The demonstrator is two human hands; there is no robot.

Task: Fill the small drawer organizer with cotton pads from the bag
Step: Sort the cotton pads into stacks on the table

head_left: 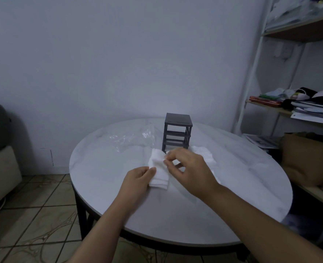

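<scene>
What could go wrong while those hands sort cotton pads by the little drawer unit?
The stack of pads, held by the left hand and right hand, could slip apart and scatter over the table. The right hand works in front of the tall, narrow organizer and might tip it. The loose pads beside it blend into the pale table and may be overlooked.

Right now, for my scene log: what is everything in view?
drawer organizer: one, dark grey, table's far middle
plastic bag: one, clear, left of organizer
pad stack: one, white, in both hands
pad pile: one, white, right of organizer
table: one, white round top
shelf unit: one, white frame, far right
left hand: one, grips pad stack
right hand: one, fingers pinch stack's top
</scene>
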